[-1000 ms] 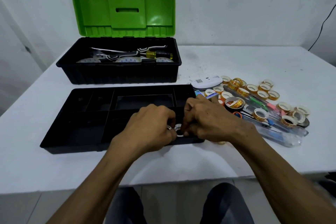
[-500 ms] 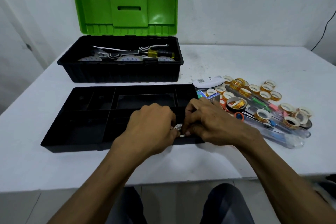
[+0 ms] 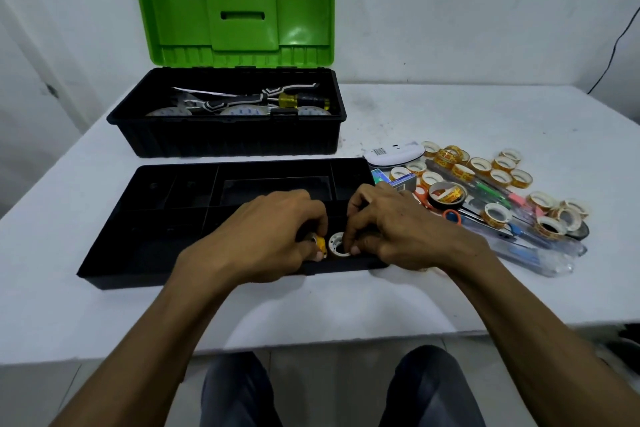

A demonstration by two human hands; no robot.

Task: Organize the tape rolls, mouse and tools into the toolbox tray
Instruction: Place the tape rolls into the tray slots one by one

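Observation:
A black toolbox tray (image 3: 114, 253) with several compartments lies on the white table in front of me. Both hands are over its front right compartment. My left hand (image 3: 263, 236) pinches a small yellow-printed tape roll (image 3: 320, 243). My right hand (image 3: 391, 229) holds a small white tape roll (image 3: 337, 246) that lies flat in the compartment, fingertips on its rim. To the right of the tray lies a heap of small tape rolls (image 3: 498, 177), a white mouse (image 3: 394, 154) turned upside down, orange-handled scissors (image 3: 452, 215) and pens in clear sleeves (image 3: 540, 253).
Behind the tray stands the open toolbox (image 3: 225, 139) with its green lid (image 3: 235, 7) raised; inside it are a yellow-handled screwdriver (image 3: 298, 101), pliers and large tape rolls. A black cable (image 3: 620, 42) hangs down the wall at the far right. My knees show below the table edge.
My two hands have drawn slightly apart. The white roll now shows flat in the compartment, and the yellow-printed roll shows at my left fingertips.

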